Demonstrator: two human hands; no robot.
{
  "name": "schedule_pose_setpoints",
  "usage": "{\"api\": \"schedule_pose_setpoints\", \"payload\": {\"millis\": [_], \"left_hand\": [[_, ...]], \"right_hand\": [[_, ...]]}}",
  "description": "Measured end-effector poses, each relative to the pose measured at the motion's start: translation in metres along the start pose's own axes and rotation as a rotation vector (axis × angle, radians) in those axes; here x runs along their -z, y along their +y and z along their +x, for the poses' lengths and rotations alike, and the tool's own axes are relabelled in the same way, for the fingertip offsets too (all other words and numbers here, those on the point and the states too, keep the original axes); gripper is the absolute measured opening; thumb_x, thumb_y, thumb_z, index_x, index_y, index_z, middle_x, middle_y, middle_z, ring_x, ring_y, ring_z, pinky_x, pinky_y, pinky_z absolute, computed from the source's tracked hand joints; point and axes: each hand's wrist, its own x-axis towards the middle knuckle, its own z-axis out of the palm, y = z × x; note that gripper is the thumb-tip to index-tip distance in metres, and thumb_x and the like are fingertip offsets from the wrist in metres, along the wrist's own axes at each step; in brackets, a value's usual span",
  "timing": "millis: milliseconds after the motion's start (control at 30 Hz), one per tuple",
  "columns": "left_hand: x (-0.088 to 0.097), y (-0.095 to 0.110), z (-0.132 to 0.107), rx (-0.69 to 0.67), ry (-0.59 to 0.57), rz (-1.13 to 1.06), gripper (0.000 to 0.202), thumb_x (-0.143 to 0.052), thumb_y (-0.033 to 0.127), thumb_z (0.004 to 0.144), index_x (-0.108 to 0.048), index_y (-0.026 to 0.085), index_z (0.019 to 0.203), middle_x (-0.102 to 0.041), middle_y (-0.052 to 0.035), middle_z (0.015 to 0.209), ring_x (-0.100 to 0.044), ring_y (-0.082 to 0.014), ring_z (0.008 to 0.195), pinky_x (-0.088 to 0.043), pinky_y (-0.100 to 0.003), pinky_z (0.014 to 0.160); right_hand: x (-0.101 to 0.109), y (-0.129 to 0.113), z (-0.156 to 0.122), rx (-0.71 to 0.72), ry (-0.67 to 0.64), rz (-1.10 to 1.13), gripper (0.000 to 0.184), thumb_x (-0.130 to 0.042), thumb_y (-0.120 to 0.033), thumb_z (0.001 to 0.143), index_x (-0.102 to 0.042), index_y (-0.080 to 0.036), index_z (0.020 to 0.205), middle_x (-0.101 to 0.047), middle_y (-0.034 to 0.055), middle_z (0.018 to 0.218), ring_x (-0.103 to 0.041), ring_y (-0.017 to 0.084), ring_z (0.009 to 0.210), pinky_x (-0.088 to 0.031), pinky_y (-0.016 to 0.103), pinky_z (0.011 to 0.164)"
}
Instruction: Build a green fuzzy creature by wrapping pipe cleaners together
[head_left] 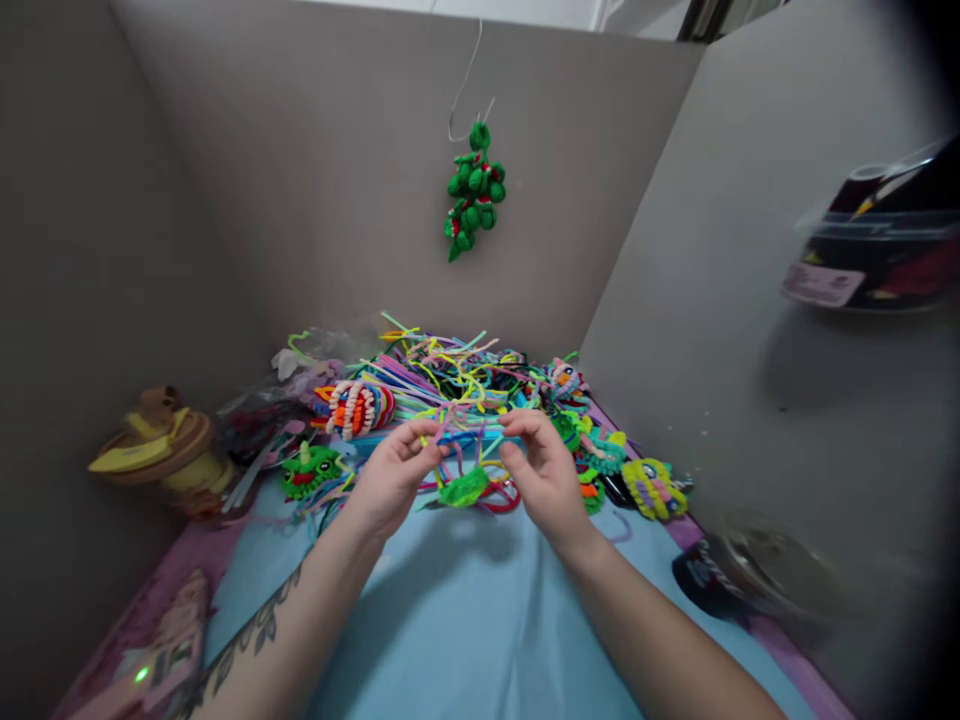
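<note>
My left hand (396, 473) is closed, its thumb and forefinger pinching a pipe cleaner (442, 432) of pinkish purple. Opposite it, my right hand (546, 474) is also closed, thumb against forefinger, at what looks like the end of a thin pipe cleaner. A fuzzy bright-green piece (463, 487) hangs between the hands, with several coloured stems rising from it. Which stems join it and which lie behind is hard to make out. Just beyond the fingers lies a heap of loose pipe cleaners (450, 365) in many colours.
Finished pipe-cleaner figures lie around the heap: a green horned one (309, 470), a striped one (354, 408), a yellow one (652, 488). A blue cloth (442, 620) covers the table. Brown-yellow container (191, 465) stands left, a blurred jar (772, 575) right. Green ornament (474, 190) hangs behind.
</note>
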Motion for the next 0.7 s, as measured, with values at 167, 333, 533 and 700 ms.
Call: {"api": "schedule_pose_setpoints", "payload": {"millis": [167,333,533,700], "left_hand": [[0.008,0.0,0.004,-0.002,-0.013,-0.277,0.036,-0.087,0.022,0.055,-0.062,0.019,0.08,-0.066,0.0034,0.071,-0.066,-0.0137,0.083,-0.048,-0.021,0.073],[0.009,-0.004,0.003,0.037,-0.064,-0.261,0.032,-0.087,0.021,0.057,-0.06,0.018,0.074,-0.067,0.0022,0.072,-0.064,-0.0135,0.074,-0.049,-0.023,0.068],[0.002,-0.002,0.001,0.038,-0.003,-0.118,0.03,-0.085,0.03,0.06,-0.064,0.014,0.076,-0.064,0.0007,0.07,-0.058,-0.0094,0.063,-0.045,-0.02,0.061],[-0.005,-0.001,0.0,-0.014,0.083,-0.113,0.033,-0.084,0.03,0.06,-0.063,0.014,0.082,-0.063,0.002,0.07,-0.055,-0.0071,0.059,-0.043,-0.018,0.057]], "right_hand": [[0.004,-0.012,-0.001,0.097,-0.199,-0.114,0.021,-0.049,-0.036,0.091,-0.061,-0.023,0.103,-0.052,0.0104,0.116,-0.048,0.023,0.115,-0.037,0.042,0.101],[-0.001,-0.021,0.0,0.025,-0.462,-0.249,0.026,-0.07,-0.036,0.075,-0.065,-0.021,0.095,-0.029,0.0112,0.147,-0.018,0.033,0.14,-0.022,0.051,0.112],[-0.001,-0.025,0.001,-0.006,-0.412,-0.338,0.01,-0.069,-0.02,0.07,-0.059,-0.018,0.073,-0.029,0.0098,0.149,-0.012,0.033,0.143,-0.017,0.051,0.114],[-0.005,-0.023,-0.005,0.12,-0.368,-0.393,0.01,-0.067,-0.018,0.07,-0.057,-0.019,0.071,-0.031,0.0094,0.148,-0.014,0.033,0.143,-0.018,0.053,0.113]]}}
